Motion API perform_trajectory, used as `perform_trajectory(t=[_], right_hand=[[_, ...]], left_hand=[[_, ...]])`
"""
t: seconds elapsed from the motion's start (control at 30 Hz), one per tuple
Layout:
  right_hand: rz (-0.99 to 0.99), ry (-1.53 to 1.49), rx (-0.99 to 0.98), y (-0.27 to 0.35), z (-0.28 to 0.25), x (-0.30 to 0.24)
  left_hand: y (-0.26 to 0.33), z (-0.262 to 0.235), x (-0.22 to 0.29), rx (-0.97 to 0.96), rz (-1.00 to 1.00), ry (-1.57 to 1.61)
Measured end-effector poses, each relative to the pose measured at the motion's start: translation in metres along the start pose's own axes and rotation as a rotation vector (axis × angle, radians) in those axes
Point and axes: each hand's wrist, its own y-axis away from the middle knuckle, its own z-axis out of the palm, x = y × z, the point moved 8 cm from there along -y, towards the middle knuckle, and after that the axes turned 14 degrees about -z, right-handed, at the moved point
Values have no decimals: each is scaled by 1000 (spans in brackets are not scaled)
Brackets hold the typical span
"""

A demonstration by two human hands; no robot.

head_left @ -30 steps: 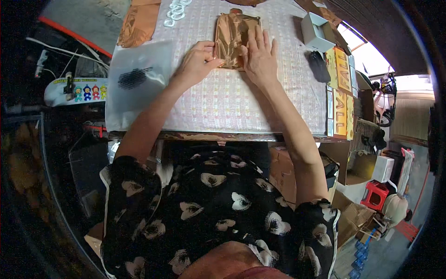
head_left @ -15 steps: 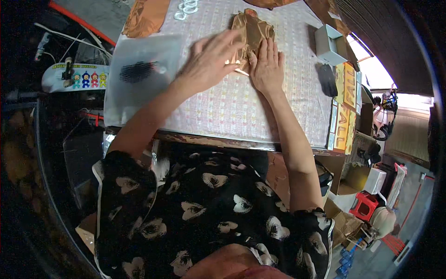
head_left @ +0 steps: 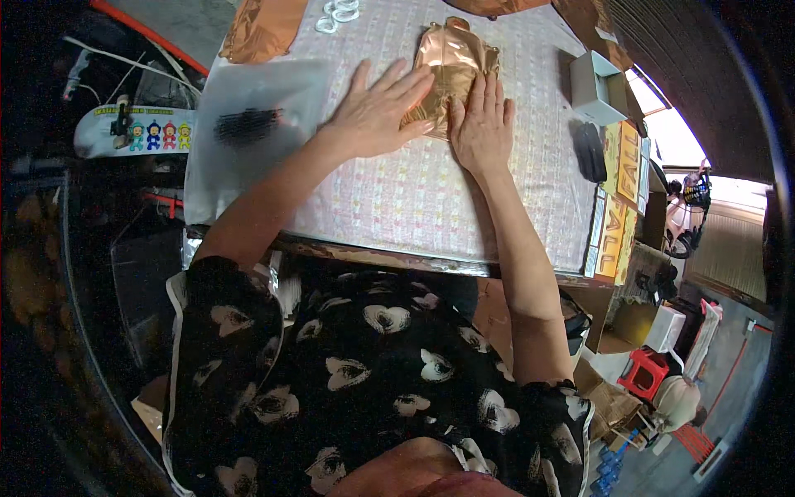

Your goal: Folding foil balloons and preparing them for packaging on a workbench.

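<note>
A flat, folded copper-coloured foil balloon (head_left: 455, 58) lies on the patterned tablecloth (head_left: 389, 199) at the far middle of the table. My right hand (head_left: 483, 124) rests palm down on its lower right part, fingers stretched out and pointing away. My left hand (head_left: 383, 109) is spread at its left edge, with fingertips and thumb touching the foil. Neither hand grips anything. More copper foil (head_left: 263, 29) lies at the far left, beside some white ribbon coils (head_left: 338, 15).
Clear plastic sheets or bags (head_left: 277, 91) with a dark patch lie at the table's left. On the right are an open pale box (head_left: 598, 87), a black object (head_left: 591, 151) and yellow printed packages (head_left: 614, 240). A red stool (head_left: 644, 373) stands on the floor.
My left hand has come down and flattened at the foil's left edge, fingers spreading. The foil looks wider and flatter. My right hand stays on it.
</note>
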Motion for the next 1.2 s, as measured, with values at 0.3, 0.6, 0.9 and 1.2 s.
perform_trajectory(t=[0.3,0.6,0.9,1.2], right_hand=[[-2,4,14,0,3,1],[-7,10,4,0,2,-1],[13,-37,13,-1,0,0],[18,-21,-63,-9,3,13]], left_hand=[[-32,0,-18,-42,35,19],[-62,10,-37,46,39,-1],[-13,-7,3,115,105,1],[-13,2,-1,-11,43,-56]])
